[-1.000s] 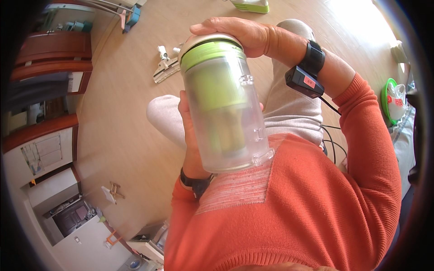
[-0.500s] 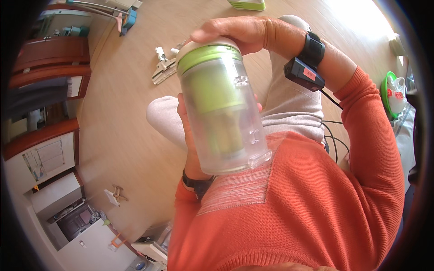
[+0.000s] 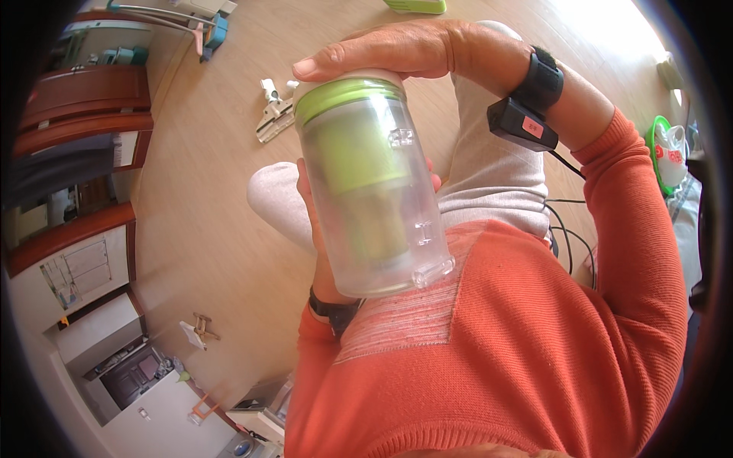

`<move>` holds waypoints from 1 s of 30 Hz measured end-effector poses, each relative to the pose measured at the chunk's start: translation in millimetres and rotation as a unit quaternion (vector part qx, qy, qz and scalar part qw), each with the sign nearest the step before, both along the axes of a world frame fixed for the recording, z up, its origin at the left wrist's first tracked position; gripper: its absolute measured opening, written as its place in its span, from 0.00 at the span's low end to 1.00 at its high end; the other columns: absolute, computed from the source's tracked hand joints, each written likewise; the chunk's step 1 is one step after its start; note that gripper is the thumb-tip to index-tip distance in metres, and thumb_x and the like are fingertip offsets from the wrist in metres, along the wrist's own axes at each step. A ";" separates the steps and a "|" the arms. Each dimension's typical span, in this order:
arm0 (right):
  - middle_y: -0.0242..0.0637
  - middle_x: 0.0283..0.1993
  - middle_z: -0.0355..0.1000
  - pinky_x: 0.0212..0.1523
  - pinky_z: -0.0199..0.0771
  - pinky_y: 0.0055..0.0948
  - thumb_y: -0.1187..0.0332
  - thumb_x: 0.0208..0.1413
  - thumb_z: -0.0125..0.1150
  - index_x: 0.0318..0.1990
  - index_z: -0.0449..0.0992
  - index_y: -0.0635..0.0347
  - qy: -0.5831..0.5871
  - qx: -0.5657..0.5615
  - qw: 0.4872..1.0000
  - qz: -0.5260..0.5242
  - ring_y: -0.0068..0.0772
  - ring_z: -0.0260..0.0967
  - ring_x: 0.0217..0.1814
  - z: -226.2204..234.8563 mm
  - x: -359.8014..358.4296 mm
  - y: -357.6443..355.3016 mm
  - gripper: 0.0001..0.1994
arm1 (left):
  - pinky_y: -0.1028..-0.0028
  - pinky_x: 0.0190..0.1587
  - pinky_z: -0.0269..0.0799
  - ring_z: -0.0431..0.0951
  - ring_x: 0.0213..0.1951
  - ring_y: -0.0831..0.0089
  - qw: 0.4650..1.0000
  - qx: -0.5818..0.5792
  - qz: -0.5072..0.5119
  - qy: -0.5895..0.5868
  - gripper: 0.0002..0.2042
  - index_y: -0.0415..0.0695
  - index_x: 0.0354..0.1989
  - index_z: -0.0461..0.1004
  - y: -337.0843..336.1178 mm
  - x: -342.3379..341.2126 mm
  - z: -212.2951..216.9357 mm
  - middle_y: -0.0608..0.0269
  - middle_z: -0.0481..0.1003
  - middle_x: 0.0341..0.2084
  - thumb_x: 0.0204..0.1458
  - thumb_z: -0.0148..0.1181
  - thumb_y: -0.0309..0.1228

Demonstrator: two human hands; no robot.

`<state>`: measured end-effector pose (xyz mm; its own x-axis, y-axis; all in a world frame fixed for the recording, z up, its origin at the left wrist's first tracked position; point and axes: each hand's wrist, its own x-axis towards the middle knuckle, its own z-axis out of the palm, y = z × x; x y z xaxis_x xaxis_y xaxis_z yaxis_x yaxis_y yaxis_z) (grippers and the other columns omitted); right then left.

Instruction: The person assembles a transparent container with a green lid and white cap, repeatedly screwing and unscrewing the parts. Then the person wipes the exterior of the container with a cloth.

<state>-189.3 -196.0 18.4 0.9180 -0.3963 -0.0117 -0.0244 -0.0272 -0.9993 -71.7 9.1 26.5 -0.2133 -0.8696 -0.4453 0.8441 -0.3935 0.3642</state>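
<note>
In front of my chest is a clear dust canister [image 3: 424, 221] with a green filter part [image 3: 363, 156] inside, seen through the cloudy wall. A green ring [image 3: 351, 99] and a pale lid [image 3: 309, 88] close its far end, which tilts slightly left. My left hand [image 3: 307, 189] is wrapped round it from behind; fingertips show at both sides and the palm is hidden. Across the lid lies my right hand [image 3: 389, 52], pressed on its top and far side, one digit stretched to the left. Its other fingertips are hidden behind the lid.
A cream vacuum floor head [image 3: 273, 122] lies on the wooden floor beyond the canister. At the far left stand a blue-and-pink broom head [image 3: 214, 37] and red-brown cabinets [image 3: 92, 99]. A green basin [image 3: 655, 145] is at the right. A black cable [image 3: 569, 237] runs beside my hip.
My right hand has turned on the lid, its foremost digit reaching farther left, and its wrist has shifted right. The canister has moved very slightly left; the left hand keeps its hold.
</note>
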 end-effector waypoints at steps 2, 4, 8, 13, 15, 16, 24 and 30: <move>0.37 0.42 0.80 0.35 0.82 0.36 0.23 0.54 0.53 0.50 0.83 0.53 0.044 0.004 0.999 -0.001 0.30 0.79 0.42 5.1 -0.7 1.5 0.40 | 0.62 0.43 0.82 0.82 0.44 0.56 0.999 0.010 -0.004 -0.034 0.47 0.38 0.61 0.68 -0.7 0.4 0.6 0.44 0.78 0.45 0.58 0.36 0.75; 0.37 0.41 0.80 0.34 0.81 0.35 0.23 0.54 0.52 0.49 0.83 0.53 0.065 -0.008 0.998 -0.010 0.29 0.78 0.41 10.3 -1.8 3.0 0.40 | 0.63 0.42 0.82 0.82 0.44 0.57 0.999 0.015 -0.004 -0.045 0.47 0.38 0.60 0.69 -0.7 0.4 1.3 0.44 0.78 0.45 0.58 0.36 0.75; 0.35 0.39 0.79 0.31 0.80 0.33 0.23 0.54 0.52 0.47 0.83 0.52 0.094 -0.032 0.995 -0.026 0.27 0.78 0.40 16.4 -4.1 5.1 0.39 | 0.63 0.41 0.82 0.82 0.43 0.58 1.000 0.009 -0.009 -0.018 0.46 0.37 0.59 0.69 -0.7 -0.1 2.1 0.45 0.78 0.45 0.59 0.36 0.74; 0.34 0.49 0.80 0.53 0.77 0.30 0.32 0.65 0.48 0.60 0.80 0.51 0.048 -0.016 0.997 -0.066 0.27 0.75 0.52 11.4 -6.4 10.0 0.35 | 0.63 0.42 0.82 0.82 0.43 0.57 0.999 0.000 -0.017 -0.039 0.47 0.36 0.60 0.69 0.3 -1.8 3.9 0.44 0.78 0.45 0.59 0.35 0.74; 0.33 0.44 0.79 0.46 0.78 0.31 0.31 0.63 0.49 0.55 0.81 0.51 0.049 -0.002 0.997 -0.067 0.27 0.76 0.48 10.0 -6.2 8.9 0.34 | 0.62 0.42 0.82 0.82 0.44 0.57 0.994 0.035 -0.020 -0.104 0.47 0.36 0.61 0.68 0.2 -2.5 3.7 0.44 0.78 0.45 0.59 0.35 0.74; 0.34 0.40 0.79 0.39 0.79 0.33 0.28 0.60 0.51 0.50 0.82 0.51 0.074 0.015 0.996 -0.049 0.27 0.77 0.44 9.9 -5.9 7.4 0.35 | 0.62 0.42 0.82 0.82 0.44 0.57 0.997 0.028 -0.019 -0.065 0.47 0.36 0.61 0.68 0.5 -2.7 3.4 0.43 0.78 0.45 0.59 0.35 0.74; 0.35 0.55 0.78 0.60 0.73 0.28 0.40 0.69 0.50 0.61 0.78 0.60 0.062 0.067 0.996 0.008 0.26 0.74 0.57 11.4 -13.7 3.8 0.32 | 0.63 0.41 0.82 0.82 0.44 0.58 0.999 -0.031 -0.012 0.023 0.48 0.36 0.61 0.68 -1.0 -2.6 0.5 0.44 0.78 0.46 0.57 0.37 0.76; 0.40 0.63 0.73 0.70 0.63 0.30 0.44 0.73 0.42 0.66 0.72 0.64 0.004 -0.032 0.999 0.004 0.31 0.69 0.65 8.1 -16.7 9.5 0.31 | 0.64 0.40 0.81 0.81 0.42 0.59 0.998 -0.004 -0.041 -0.053 0.48 0.37 0.60 0.69 2.5 -2.9 5.7 0.45 0.78 0.45 0.57 0.39 0.76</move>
